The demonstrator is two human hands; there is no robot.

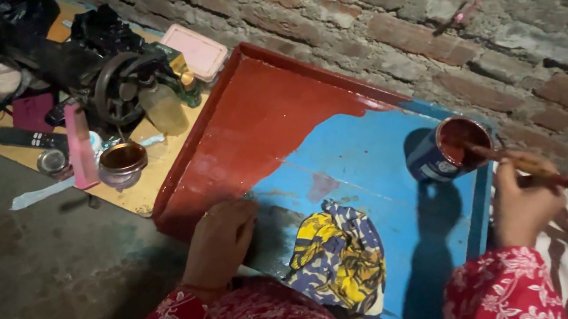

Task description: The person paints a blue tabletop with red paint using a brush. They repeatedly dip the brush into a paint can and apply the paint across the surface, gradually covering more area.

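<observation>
flat board (374, 144) on the floor (36, 285) by a brick wall (473, 5), far part painted red, near part blue. left hand (217, 244) pressed flat on the board edge, holding nothing. right hand (518, 201) clamped on a brush (523, 164) dipping into a paint can (444, 148) on the blue part. yellow-blue rag (335, 258) between hands. sewing machine (84, 70) and bottle (164, 106) on a wood surface (149, 182) behind
</observation>
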